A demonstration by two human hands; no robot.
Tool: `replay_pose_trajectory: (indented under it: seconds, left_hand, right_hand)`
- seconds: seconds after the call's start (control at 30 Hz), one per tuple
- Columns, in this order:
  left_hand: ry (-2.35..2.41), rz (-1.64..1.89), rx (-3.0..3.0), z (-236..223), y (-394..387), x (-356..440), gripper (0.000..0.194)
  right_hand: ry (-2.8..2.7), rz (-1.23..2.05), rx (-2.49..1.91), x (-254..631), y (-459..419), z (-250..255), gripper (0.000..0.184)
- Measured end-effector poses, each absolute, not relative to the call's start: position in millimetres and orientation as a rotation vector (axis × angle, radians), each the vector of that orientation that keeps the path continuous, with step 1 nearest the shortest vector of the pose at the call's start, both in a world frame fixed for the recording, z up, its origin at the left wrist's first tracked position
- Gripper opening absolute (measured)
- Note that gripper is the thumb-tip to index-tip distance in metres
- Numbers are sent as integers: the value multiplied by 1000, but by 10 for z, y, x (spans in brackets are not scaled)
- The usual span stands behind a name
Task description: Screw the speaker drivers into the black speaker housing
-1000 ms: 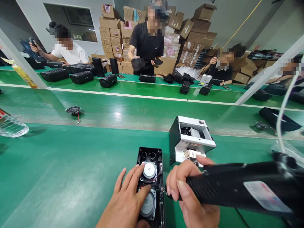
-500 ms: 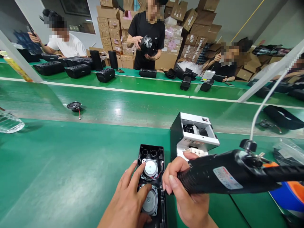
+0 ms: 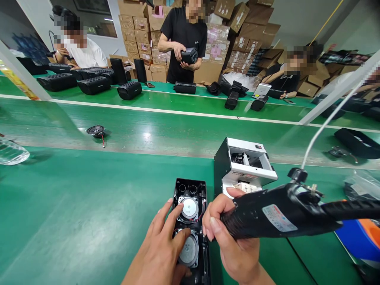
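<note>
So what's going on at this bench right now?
A person at a green workbench steadies an open black speaker housing with the left hand, fingers resting on its two round drivers. The right hand grips a black electric screwdriver, its tip at the housing's right edge. A small screw feeder box stands just behind. Across the belt, other people handle finished speakers.

Left hand (image 3: 162, 253) on the open speaker housing (image 3: 191, 198), right hand (image 3: 230, 237) just beside it, gripping the electric screwdriver (image 3: 279, 215). Screw feeder (image 3: 243, 168) behind the right hand. Loose speaker driver (image 3: 95, 130) on the belt, far left. Finished speakers (image 3: 95, 85) on the far bench.
</note>
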State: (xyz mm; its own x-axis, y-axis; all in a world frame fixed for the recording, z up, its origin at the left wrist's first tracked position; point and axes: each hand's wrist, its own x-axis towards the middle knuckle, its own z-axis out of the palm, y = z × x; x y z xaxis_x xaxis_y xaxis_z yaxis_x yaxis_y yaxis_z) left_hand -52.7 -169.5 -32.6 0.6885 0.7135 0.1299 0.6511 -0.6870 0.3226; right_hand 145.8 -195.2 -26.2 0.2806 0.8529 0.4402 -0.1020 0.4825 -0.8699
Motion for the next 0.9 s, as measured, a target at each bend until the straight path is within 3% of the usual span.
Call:
replay_pose_trajectory:
  seconds: [0.23, 0.47, 0.67, 0.9]
  left_hand:
    - [1088, 327, 2656, -326, -1698, -505, 78]
    - [1001, 325, 2618, -365, -1652, -559, 77]
    - [1061, 363, 2599, -353, -1690, -497, 67]
    - [1149, 319, 2559, -298, -1713, -459, 72]
  right_hand:
    - [-1128, 859, -698, 1493, -1913, -234, 49]
    - [-1220, 840, -822, 1594, -1946, -339, 47]
    - [-1307, 851, -886, 1599, -1947, -343, 34]
    - [-1276, 820, -850, 1552, -1921, -322, 32]
